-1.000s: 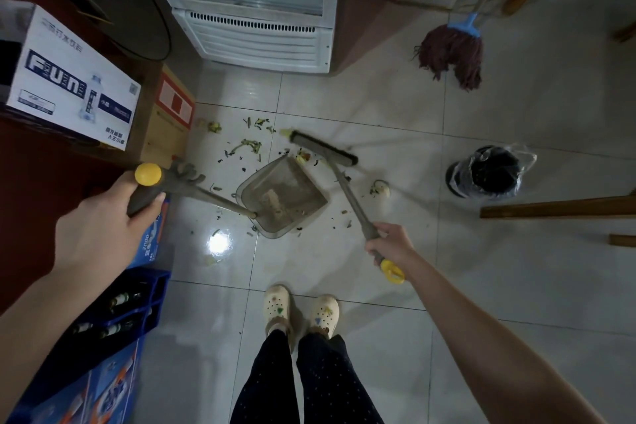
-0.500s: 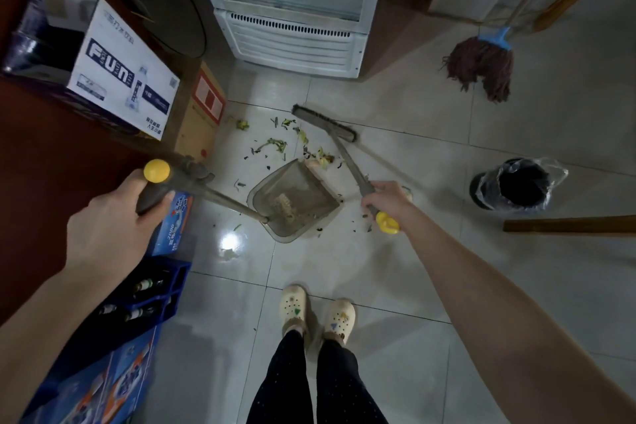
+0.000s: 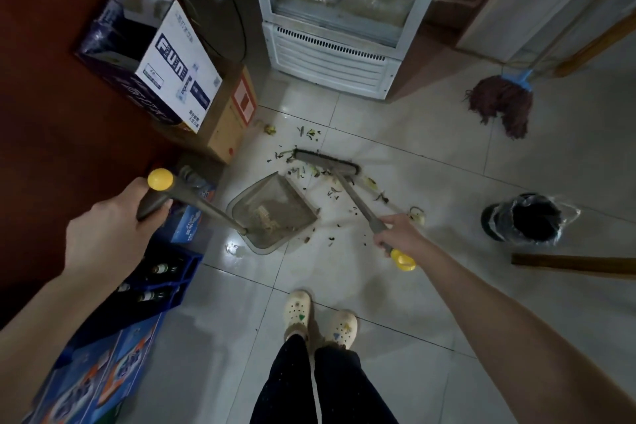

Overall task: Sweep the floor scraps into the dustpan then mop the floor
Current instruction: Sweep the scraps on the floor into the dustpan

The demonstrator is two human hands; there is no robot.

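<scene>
In the head view the person stands on a pale tiled floor (image 3: 378, 286), looking down over both arms. The left hand (image 3: 106, 237) grips the dark top of the dustpan's long handle (image 3: 213, 212), fingers wrapped round it just under a yellow cap (image 3: 160, 179). The handle slants down to the dustpan (image 3: 275, 213), which sits on the floor ahead of the shoes (image 3: 297, 311), its open mouth facing away from the person. Pale debris (image 3: 263, 217) lies inside near the handle joint; in this dim light it cannot be told what it is.

The right hand (image 3: 401, 234) clasps the broom (image 3: 352, 194) near its yellow end, fingers curled round the shaft. The broom head (image 3: 327, 163) rests on the floor just beyond the dustpan's far edge. Green and dark scraps (image 3: 311, 132) lie scattered around it: some beyond the head towards the fridge (image 3: 330, 55), some between the head and the dustpan's mouth, others trailing along the dustpan's right side to a pale curled piece (image 3: 416, 215) beside the right hand.

A mop (image 3: 502, 107) with red-brown strings leans at the upper right, well apart from the scraps. A black bin (image 3: 530, 217) with a clear liner stands to the right of the right hand. An open box (image 3: 165, 69) sits at the left, and a blue crate (image 3: 165, 272) of bottles lies below the left hand.
</scene>
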